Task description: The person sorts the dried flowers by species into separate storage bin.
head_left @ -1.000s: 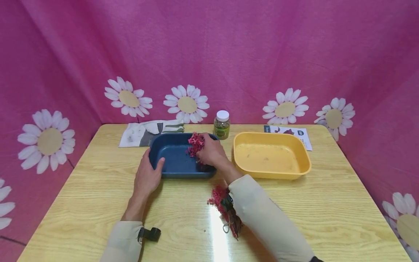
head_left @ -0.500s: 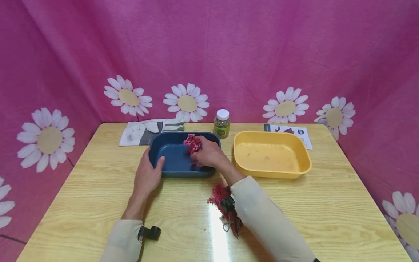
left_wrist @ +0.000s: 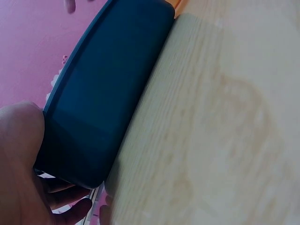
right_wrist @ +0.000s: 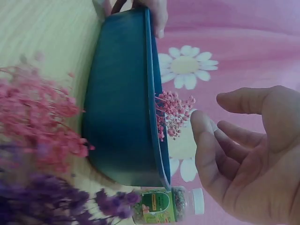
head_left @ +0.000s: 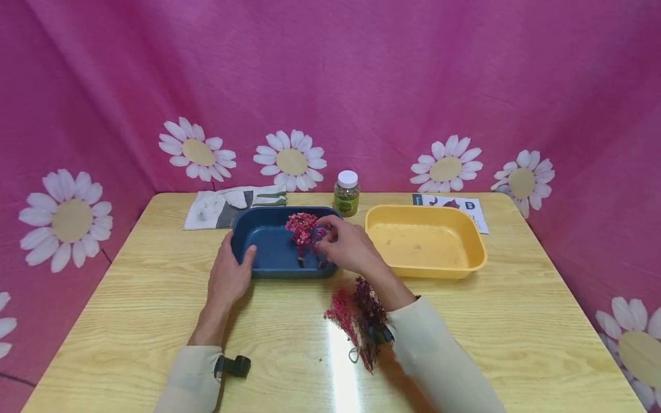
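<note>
My left hand grips the left end of a dark blue plastic basin, thumb over the rim and fingers along the outer wall. Inside the basin, toward its right side, stands a small bunch of pink dried flowers, its stems down on the basin floor. Just right of these flowers, my right hand hovers over the basin's right end. The right wrist view shows its fingers loosely bent, with a gap to the thumb and nothing between them. In the left wrist view, the basin wall hides part of the left fingers.
Below my right wrist lie pink dried flowers and purple ones, partly hidden by the sleeve. A yellow basin stands to the right. Behind are a white-lidded jar, work gloves and a printed card.
My right hand has let go of the pink flowers, which now stand in the blue basin, and has drawn back to the right. More purple flowers show under the wrist. My left hand stays.
</note>
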`<state>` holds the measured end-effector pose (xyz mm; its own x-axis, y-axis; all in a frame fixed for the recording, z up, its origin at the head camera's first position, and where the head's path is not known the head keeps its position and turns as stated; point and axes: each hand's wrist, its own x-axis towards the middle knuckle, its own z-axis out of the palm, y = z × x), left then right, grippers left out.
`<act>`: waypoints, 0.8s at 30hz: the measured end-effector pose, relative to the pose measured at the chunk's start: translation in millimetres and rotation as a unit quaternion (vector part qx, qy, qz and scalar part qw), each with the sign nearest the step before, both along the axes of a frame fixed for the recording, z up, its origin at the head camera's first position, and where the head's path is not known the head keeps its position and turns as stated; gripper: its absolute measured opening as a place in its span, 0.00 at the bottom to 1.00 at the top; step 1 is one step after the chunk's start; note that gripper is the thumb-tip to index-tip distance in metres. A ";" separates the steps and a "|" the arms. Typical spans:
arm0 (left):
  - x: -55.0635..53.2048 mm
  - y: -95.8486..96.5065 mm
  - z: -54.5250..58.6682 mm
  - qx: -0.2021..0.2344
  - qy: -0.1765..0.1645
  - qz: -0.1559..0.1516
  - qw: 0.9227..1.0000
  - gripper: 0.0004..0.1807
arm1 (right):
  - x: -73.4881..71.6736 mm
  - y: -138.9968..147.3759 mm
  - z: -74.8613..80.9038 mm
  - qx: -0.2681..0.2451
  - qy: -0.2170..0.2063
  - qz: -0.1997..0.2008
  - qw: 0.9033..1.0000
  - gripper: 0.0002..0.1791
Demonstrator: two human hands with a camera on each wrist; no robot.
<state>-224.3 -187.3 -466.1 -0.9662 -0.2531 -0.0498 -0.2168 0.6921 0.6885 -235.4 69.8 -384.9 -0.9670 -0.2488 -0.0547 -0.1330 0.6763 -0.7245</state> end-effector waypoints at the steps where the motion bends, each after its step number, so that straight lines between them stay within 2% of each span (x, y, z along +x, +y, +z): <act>1: 0.0 -0.6 -0.5 -0.001 0.003 -0.001 1.000 0.42 | 4.1 2.3 -0.7 -0.005 0.001 0.002 1.000 0.24; 6: 0.5 -2.1 -3.4 -0.001 0.021 -0.008 1.000 0.41 | 25.8 13.6 -5.5 -0.027 0.010 -0.006 1.000 0.23; 11: 0.7 -1.9 -3.2 0.001 0.021 -0.006 1.000 0.42 | 45.9 23.1 -13.2 -0.047 0.015 -0.010 0.999 0.21; 19: 1.6 -1.1 -3.3 0.002 0.018 -0.004 1.000 0.41 | 74.8 33.4 -30.0 -0.030 0.033 -0.018 0.999 0.19; 24: 1.5 -1.4 -1.5 0.001 0.011 -0.003 1.000 0.42 | 87.0 35.3 -38.7 -0.031 0.035 -0.009 0.999 0.20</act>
<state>-222.8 -188.7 -467.6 -0.9686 -0.2471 -0.0283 -0.1970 0.6924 0.6941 -148.4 105.1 -423.6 -0.9722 -0.2323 0.0278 -0.1730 0.6337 -0.7540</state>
